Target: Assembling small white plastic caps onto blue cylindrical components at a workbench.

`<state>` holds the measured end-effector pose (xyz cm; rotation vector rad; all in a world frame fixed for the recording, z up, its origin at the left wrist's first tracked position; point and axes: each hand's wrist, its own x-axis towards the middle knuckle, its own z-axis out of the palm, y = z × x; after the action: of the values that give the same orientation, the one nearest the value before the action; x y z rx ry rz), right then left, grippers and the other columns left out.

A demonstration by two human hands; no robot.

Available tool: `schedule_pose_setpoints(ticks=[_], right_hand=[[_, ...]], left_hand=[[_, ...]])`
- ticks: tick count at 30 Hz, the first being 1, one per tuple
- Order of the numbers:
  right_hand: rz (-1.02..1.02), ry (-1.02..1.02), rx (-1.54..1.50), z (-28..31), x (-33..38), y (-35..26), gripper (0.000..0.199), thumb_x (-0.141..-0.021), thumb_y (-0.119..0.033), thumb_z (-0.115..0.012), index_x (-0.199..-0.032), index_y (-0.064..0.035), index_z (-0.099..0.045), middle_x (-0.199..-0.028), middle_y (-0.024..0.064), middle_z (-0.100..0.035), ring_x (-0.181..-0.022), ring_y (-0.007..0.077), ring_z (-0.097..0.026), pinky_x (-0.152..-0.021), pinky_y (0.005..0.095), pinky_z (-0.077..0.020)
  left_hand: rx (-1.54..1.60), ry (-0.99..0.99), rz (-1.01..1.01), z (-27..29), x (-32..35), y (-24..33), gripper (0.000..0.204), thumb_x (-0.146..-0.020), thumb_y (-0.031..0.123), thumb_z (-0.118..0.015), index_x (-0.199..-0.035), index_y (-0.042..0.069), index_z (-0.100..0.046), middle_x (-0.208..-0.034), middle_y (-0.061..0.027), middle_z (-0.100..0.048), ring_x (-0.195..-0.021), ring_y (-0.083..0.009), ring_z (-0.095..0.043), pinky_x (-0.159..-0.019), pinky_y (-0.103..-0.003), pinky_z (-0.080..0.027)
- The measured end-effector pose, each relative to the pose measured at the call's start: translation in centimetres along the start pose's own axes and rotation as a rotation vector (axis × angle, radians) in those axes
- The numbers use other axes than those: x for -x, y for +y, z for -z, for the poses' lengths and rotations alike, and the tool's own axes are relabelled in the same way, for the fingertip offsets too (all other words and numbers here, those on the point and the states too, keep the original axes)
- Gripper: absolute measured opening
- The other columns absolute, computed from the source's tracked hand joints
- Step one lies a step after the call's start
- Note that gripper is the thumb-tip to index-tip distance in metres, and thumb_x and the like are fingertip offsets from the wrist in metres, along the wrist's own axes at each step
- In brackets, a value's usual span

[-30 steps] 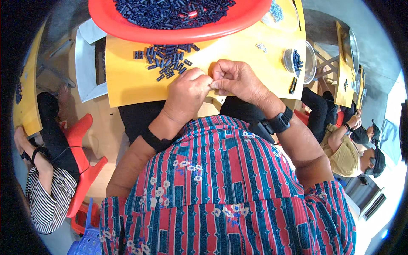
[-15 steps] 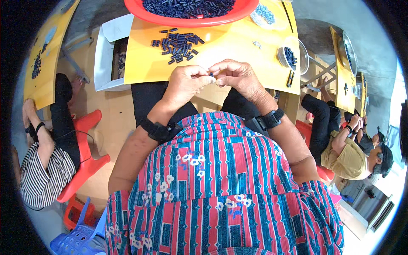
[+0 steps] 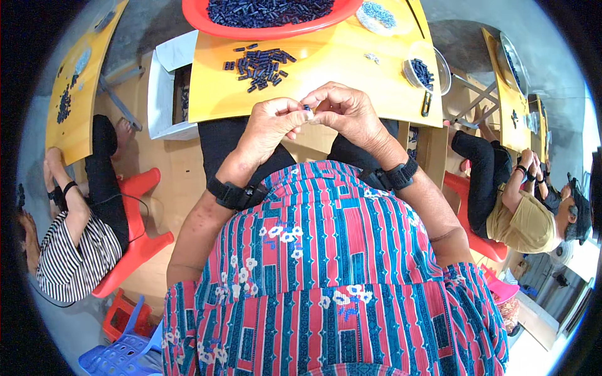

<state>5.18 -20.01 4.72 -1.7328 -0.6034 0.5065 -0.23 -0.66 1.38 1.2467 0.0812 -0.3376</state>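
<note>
My left hand (image 3: 266, 128) and my right hand (image 3: 343, 113) meet over the near edge of a yellow table (image 3: 326, 69), fingertips pinched together on a small dark blue piece (image 3: 306, 108) between them. A loose heap of the same dark blue pieces (image 3: 258, 62) lies on the table just beyond my hands. A big red tray (image 3: 263, 28) full of such pieces stands at the table's far edge. Both wrists carry black bands.
A clear bowl of blue pieces (image 3: 425, 70) and a black tool (image 3: 426, 103) lie at the table's right. A white box (image 3: 169, 88) stands left of the table. One person sits on a red stool (image 3: 135, 219) at left, another (image 3: 520, 207) at right.
My hands stay pinched together on the small piece. The view has tipped down, so the table and tray have slid toward the top of the picture.
</note>
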Motion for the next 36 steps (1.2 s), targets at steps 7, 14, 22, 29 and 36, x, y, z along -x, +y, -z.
schedule_pose_setpoints(ticks=[7,14,22,29,36], right_hand=[[0.093,0.058,-0.141,-0.2,0.0,1.1,0.02,-0.082,-0.005,-0.074,-0.101,-0.0076,-0.069,-0.092,-0.0036,-0.062,-0.075,0.0033,-0.054,-0.066,0.0197,-0.0449],[0.053,0.046,-0.252,-0.3,0.0,1.3,0.022,-0.083,-0.001,-0.072,-0.104,-0.004,-0.068,-0.094,-0.0013,-0.062,-0.083,0.0063,-0.062,-0.073,0.0211,-0.0506],[-0.016,-0.026,-0.276,0.2,-0.1,1.4,0.028,-0.088,0.006,-0.062,-0.115,0.0023,-0.06,-0.107,0.0069,-0.063,-0.097,0.016,-0.066,-0.088,0.0287,-0.0547],[-0.03,-0.025,-0.254,0.1,-0.1,1.5,0.029,-0.088,0.002,-0.065,-0.116,0.0005,-0.061,-0.107,0.0051,-0.063,-0.096,0.0136,-0.065,-0.087,0.0276,-0.0541],[0.054,0.016,-0.045,-0.1,0.0,0.9,0.029,-0.084,0.001,-0.069,-0.112,-0.0022,-0.065,-0.104,0.0028,-0.062,-0.09,0.0089,-0.063,-0.079,0.0229,-0.0528]], left_hand=[[0.042,-0.019,0.02,-0.3,0.2,0.4,0.017,-0.092,0.019,-0.068,-0.096,0.002,-0.067,-0.077,0.0006,-0.06,-0.063,-0.0049,-0.054,-0.056,-0.017,-0.044],[0.076,-0.009,0.059,-0.2,0.2,0.3,0.019,-0.095,0.017,-0.062,-0.105,0.0,-0.066,-0.084,-0.0017,-0.063,-0.068,-0.0055,-0.056,-0.058,-0.018,-0.047],[0.061,-0.009,0.048,0.2,-0.2,-0.1,0.021,-0.095,0.017,-0.062,-0.106,0.0,-0.067,-0.087,-0.0048,-0.067,-0.07,-0.0066,-0.06,-0.062,-0.02,-0.052],[0.064,-0.006,0.05,0.2,-0.2,-0.1,0.02,-0.096,0.016,-0.061,-0.105,-0.001,-0.067,-0.086,-0.0045,-0.066,-0.07,-0.0062,-0.06,-0.062,-0.02,-0.052],[0.087,-0.012,0.052,0.2,0.0,-0.2,0.02,-0.096,0.017,-0.061,-0.105,0.0,-0.066,-0.085,-0.004,-0.065,-0.071,-0.0062,-0.059,-0.063,-0.02,-0.052]])
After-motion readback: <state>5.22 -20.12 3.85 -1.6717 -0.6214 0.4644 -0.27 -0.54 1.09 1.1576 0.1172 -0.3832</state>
